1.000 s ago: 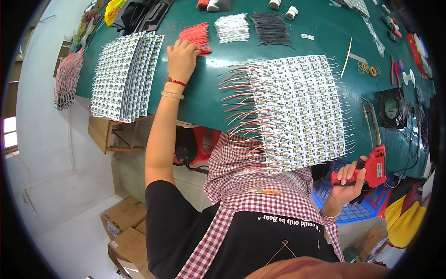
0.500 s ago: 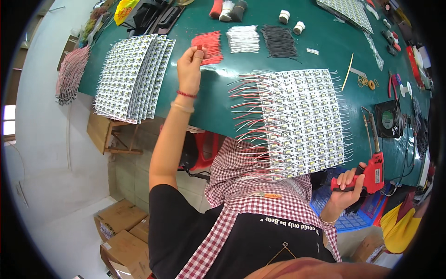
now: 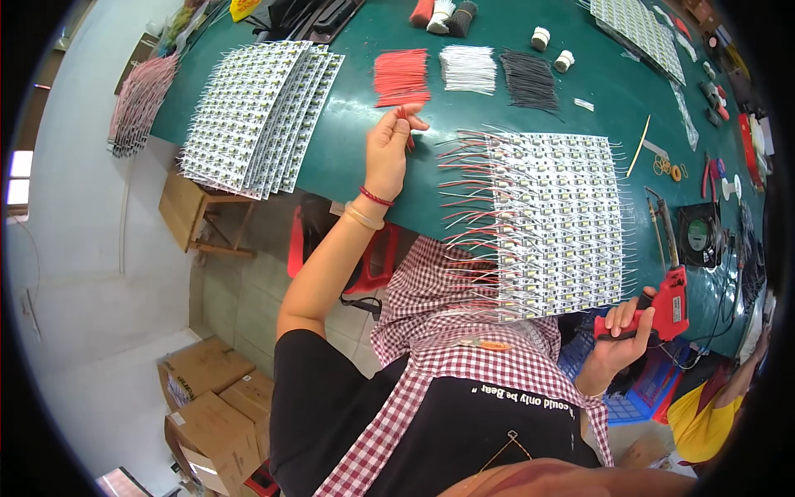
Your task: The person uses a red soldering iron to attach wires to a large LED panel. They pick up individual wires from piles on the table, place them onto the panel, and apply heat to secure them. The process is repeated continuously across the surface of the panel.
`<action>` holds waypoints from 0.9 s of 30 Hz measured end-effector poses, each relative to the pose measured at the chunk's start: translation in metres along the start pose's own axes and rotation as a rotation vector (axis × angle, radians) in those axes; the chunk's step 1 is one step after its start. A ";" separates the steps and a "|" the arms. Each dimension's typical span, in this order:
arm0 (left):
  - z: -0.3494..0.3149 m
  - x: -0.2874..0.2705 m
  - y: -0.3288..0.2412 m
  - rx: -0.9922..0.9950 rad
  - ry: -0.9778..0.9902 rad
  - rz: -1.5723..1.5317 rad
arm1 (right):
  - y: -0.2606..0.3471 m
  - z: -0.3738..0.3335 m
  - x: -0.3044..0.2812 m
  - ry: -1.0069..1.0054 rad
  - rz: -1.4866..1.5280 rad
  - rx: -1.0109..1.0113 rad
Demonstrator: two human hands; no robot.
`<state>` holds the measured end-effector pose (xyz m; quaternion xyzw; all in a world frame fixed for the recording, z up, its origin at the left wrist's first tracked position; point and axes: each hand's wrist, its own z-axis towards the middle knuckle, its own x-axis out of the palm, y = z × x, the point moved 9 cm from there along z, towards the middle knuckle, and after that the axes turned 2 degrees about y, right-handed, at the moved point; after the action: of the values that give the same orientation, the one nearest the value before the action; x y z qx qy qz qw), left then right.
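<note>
My left hand [image 3: 387, 153] is closed on a few short red wires [image 3: 410, 142], just below a flat pile of red wires [image 3: 402, 76]. Piles of white wires [image 3: 468, 69] and black wires [image 3: 530, 80] lie to the right of that pile. My right hand [image 3: 623, 338] grips a red soldering gun [image 3: 676, 306], its tip pointing up over the table. Between my hands a white circuit board panel [image 3: 563, 224] rests at the table's near edge. Red and white wires stick out along its left side, and thin leads along its right.
A stack of similar panels [image 3: 248, 116] stands at the left of the green table [image 3: 352, 108], beside a hanging bundle of wired strips [image 3: 141, 108]. At right are a small black fan [image 3: 700, 234], rubber bands [image 3: 662, 166] and pliers [image 3: 710, 176]. A person in yellow [image 3: 704, 421] is at lower right.
My left hand has drawn away from the red pile, down and toward the panel, with red wires in its fingers. The right hand still grips the soldering gun. The whole view has shifted slightly.
</note>
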<state>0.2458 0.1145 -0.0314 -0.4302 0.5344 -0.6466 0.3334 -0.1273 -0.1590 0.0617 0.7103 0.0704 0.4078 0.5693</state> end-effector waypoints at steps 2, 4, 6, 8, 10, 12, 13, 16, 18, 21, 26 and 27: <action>-0.008 0.003 -0.005 0.005 0.012 0.079 | -0.001 0.000 0.002 0.003 0.004 0.005; -0.011 0.001 -0.002 -0.014 -0.001 0.061 | -0.001 0.000 0.004 0.019 0.006 0.008; -0.015 0.001 -0.003 -0.045 -0.010 0.017 | -0.002 0.001 0.009 0.029 0.011 0.036; -0.016 0.012 -0.011 -0.093 0.005 -0.061 | 0.000 0.004 0.017 0.049 -0.018 0.040; -0.021 0.035 -0.026 -0.136 0.116 -0.079 | 0.007 0.010 0.027 0.078 -0.077 0.024; -0.029 0.067 -0.039 -0.177 0.250 -0.070 | 0.014 0.016 0.038 0.060 -0.174 0.022; -0.036 0.084 -0.042 -0.231 0.307 -0.073 | 0.015 0.019 0.045 0.020 -0.202 0.046; -0.064 0.135 -0.039 -0.406 0.471 -0.076 | 0.003 0.037 0.081 -0.095 -0.467 0.175; -0.086 0.167 -0.032 -0.459 0.533 -0.084 | -0.015 0.045 0.096 0.083 -0.565 0.159; -0.103 0.195 -0.034 -0.379 0.593 0.100 | -0.035 0.039 0.102 0.154 -0.680 0.259; -0.114 0.212 -0.040 -0.261 0.590 0.269 | -0.036 0.031 0.083 0.085 -0.688 0.164; -0.115 0.216 -0.043 -0.245 0.597 0.309 | -0.034 0.031 0.078 0.084 -0.722 0.129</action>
<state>0.0538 -0.0224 0.0468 -0.1730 0.7406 -0.6169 0.2025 -0.0432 -0.1264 0.0709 0.6570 0.3652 0.2041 0.6271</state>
